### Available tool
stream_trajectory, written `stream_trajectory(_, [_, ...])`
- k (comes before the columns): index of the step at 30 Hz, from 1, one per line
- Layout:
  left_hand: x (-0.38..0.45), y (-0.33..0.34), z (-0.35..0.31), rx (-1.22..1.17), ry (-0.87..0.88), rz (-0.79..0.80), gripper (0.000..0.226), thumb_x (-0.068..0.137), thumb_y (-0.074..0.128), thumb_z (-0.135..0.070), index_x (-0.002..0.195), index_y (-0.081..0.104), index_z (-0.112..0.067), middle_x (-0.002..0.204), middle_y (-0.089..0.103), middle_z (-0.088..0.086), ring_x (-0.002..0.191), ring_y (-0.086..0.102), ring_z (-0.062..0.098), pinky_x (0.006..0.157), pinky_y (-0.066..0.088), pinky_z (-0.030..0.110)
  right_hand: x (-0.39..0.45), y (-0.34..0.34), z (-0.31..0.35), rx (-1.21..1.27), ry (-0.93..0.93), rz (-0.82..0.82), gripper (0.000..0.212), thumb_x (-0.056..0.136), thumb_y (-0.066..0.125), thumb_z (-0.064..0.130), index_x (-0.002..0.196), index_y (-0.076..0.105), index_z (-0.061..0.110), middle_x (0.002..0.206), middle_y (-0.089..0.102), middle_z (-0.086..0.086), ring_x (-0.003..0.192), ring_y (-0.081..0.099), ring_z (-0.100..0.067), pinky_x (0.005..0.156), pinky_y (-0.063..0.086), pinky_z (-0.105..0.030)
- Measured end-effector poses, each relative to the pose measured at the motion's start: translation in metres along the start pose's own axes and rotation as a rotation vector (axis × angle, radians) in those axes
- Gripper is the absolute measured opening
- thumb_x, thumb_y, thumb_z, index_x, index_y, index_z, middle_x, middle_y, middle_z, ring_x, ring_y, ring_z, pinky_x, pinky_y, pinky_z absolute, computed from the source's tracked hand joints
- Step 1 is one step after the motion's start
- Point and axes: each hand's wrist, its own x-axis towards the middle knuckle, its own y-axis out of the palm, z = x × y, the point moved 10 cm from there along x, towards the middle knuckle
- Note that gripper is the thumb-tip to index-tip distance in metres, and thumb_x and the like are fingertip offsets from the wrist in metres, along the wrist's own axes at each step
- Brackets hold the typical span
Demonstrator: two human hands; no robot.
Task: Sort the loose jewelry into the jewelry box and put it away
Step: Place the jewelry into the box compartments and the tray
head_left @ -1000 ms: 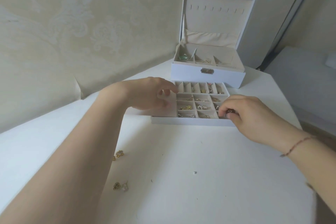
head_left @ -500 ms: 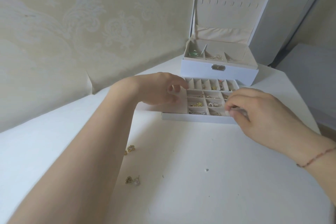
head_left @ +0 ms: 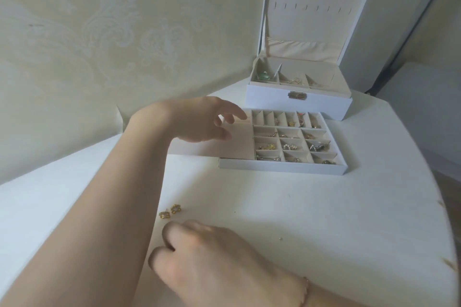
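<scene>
The pair of gold earrings lies on the table, just beyond the curled fingertips of the right hand, which is nearer; whether anything is pinched cannot be told. The left hand is held relaxed and empty, well beyond, at the tray.

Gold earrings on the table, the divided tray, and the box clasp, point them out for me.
gold earrings (head_left: 171,211), head view, between the pair.
divided tray (head_left: 282,168), head view, front wall.
box clasp (head_left: 297,95), head view, metal plate.
</scene>
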Motion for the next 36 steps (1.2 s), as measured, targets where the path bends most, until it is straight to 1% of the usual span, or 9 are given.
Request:
stream_trajectory(3, [0.000,0.000,0.001,-0.012,0.000,-0.002,0.045,0.094,0.062,-0.031,0.133,0.046,-0.046,0.126,0.054,-0.018,0.113,0.056,0.004,0.089,0.047,0.026,-0.011,-0.007,0.001,-0.026,-0.071,-0.017,0.005,0.097,0.036,0.019,0.095,0.040,0.021,0.075,0.029,0.010,0.073,0.038,-0.016,0.064,0.032,-0.030])
stream_trajectory(6, [0.001,-0.001,0.005,-0.050,-0.009,-0.012,0.047,0.092,0.063,-0.033,0.133,0.046,-0.048,0.127,0.053,-0.019,0.116,0.054,0.004,0.079,0.045,0.022,-0.023,-0.029,-0.026,-0.061,-0.046,0.007,0.017,0.082,0.047,-0.004,0.093,0.056,0.005,0.089,0.048,-0.005,0.084,0.051,-0.027,0.065,0.045,-0.036])
stream_trajectory(8, [0.001,-0.001,0.010,-0.051,-0.029,-0.019,0.048,0.092,0.063,-0.036,0.133,0.043,-0.050,0.134,0.049,-0.020,0.123,0.049,0.004,0.090,0.044,0.027,-0.027,-0.073,-0.062,-0.047,0.007,-0.177,0.019,0.081,0.054,-0.004,0.088,0.063,0.010,0.087,0.058,-0.004,0.080,0.055,-0.021,0.070,0.047,-0.033])
stream_trajectory(10, [0.001,0.001,0.018,-0.017,-0.076,-0.007,0.051,0.092,0.061,-0.039,0.137,0.039,-0.051,0.146,0.039,-0.020,0.132,0.042,0.007,0.106,0.037,0.033,-0.028,-0.128,-0.110,-0.002,0.153,-0.434,0.019,0.082,0.060,-0.002,0.084,0.068,0.015,0.079,0.062,0.004,0.072,0.055,-0.009,0.069,0.043,-0.015])
stream_trajectory(12, [0.001,0.005,0.024,0.042,-0.115,0.030,0.057,0.092,0.061,-0.041,0.141,0.034,-0.050,0.152,0.027,-0.022,0.135,0.039,0.011,0.110,0.033,0.035,-0.021,-0.161,-0.167,-0.003,0.374,-0.522,0.019,0.084,0.063,0.001,0.087,0.071,0.017,0.072,0.061,0.011,0.065,0.055,-0.004,0.064,0.039,-0.004])
stream_trajectory(15, [-0.002,0.007,0.027,0.063,-0.144,0.069,0.065,0.088,0.064,-0.043,0.142,0.028,-0.052,0.151,0.022,-0.028,0.123,0.042,0.010,0.098,0.039,0.032,0.005,-0.170,-0.216,-0.104,0.476,-0.436,0.018,0.087,0.060,0.004,0.093,0.072,0.017,0.070,0.053,0.019,0.064,0.050,0.006,0.063,0.038,-0.001])
stream_trajectory(20, [-0.003,0.006,0.034,0.044,-0.213,0.099,0.076,0.083,0.070,-0.046,0.144,0.025,-0.053,0.152,0.025,-0.023,0.122,0.048,0.013,0.055,0.037,0.020,0.031,-0.154,-0.236,-0.128,0.451,-0.305,0.016,0.086,0.059,0.004,0.091,0.071,0.013,0.068,0.050,0.020,0.060,0.047,0.007,0.054,0.033,0.003])
stream_trajectory(29, [-0.003,0.010,0.036,0.010,-0.201,0.120,0.078,0.082,0.071,-0.046,0.146,0.026,-0.048,0.144,0.035,-0.022,0.111,0.049,0.008,0.058,0.035,0.016,0.030,-0.159,-0.242,-0.107,0.502,-0.285,0.033,0.077,0.049,-0.007,0.071,0.064,0.023,0.063,0.051,0.016,0.058,0.046,0.003,0.049,0.033,-0.001])
stream_trajectory(36, [-0.004,0.008,0.043,0.024,-0.234,0.119,0.079,0.082,0.071,-0.048,0.146,0.025,-0.048,0.145,0.036,-0.020,0.107,0.049,0.013,0.059,0.035,0.020,0.013,-0.189,-0.246,0.045,0.554,-0.524,0.043,0.075,0.038,-0.014,0.077,0.067,0.017,0.069,0.062,0.004,0.045,0.051,0.009,0.039,0.034,-0.004])
